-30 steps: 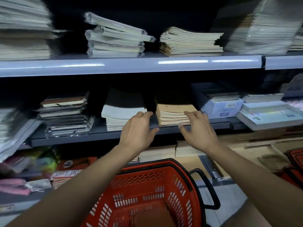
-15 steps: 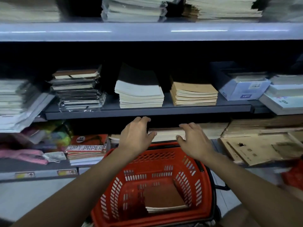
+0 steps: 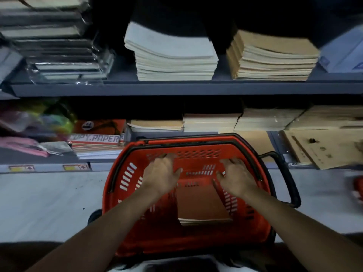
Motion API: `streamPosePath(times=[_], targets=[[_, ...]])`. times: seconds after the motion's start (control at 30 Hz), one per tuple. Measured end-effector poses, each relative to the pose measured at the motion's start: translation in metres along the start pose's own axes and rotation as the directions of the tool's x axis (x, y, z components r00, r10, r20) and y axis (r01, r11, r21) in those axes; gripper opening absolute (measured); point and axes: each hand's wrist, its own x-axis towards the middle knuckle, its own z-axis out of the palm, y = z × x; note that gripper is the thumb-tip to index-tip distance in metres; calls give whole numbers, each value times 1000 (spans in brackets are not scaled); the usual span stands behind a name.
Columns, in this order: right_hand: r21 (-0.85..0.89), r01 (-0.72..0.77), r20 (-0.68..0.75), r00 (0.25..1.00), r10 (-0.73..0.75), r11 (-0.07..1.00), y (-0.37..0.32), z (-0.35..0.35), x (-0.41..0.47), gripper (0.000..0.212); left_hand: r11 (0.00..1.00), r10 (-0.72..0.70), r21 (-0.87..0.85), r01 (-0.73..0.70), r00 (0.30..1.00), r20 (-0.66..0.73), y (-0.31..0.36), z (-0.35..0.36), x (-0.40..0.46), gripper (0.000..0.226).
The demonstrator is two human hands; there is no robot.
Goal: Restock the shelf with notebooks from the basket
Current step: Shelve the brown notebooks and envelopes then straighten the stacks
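A red basket [image 3: 188,238] sits low in the middle of the frame, and a small pile of brown notebooks [image 3: 202,207] lies flat on its bottom, a bit right of the middle. The left hand [image 3: 162,176] and the right hand [image 3: 236,178] hang over the basket with nothing in them. Both grips are wide, with the fingers spread and reaching forward, one hand on each side of the pile and above it. The hands do not look like they touch the notebooks yet. Across the upper part of the frame runs a grey shelf [image 3: 186,88]. On it sit a white stack [image 3: 172,55] in the upper middle and a tan stack [image 3: 273,57] in the upper right, close beside each other with a dark gap between them. The tan stack looks like the same kind as the notebooks in the basket, so it is likely some are already put away. The job is not finished, because a few notebooks are left in the basket. The next step is probably to take hold of the pile and lift it up. The basket is roomy and the pile sits away from the walls, so the hands have space to slip in on both sides. The basket's black handle [image 3: 286,183] sticks out on the right, clear of the hands. There is open dark room above the tan stack for more notebooks.
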Motion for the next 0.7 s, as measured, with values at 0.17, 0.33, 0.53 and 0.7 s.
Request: streamPosePath(times=[0.17,0.33,0.53,0.7], targets=[[-6,-74,83,994,74,997,8,46,9,50,998,-64,25,61,987,150,-23,47,1,39],[-53,-173,338,924,180,984,21,89,10,36,965,-261,120,233,894,364,-40,102,2,59],[-138,-126,535,825,181,982,27,114,13,32,862,-384,-19,506,678,627,-43,129,-1,45],[-118,-142,528,829,183,983,28,115,15,31,720,-470,-134,681,620,628,-43,135,4,30]])
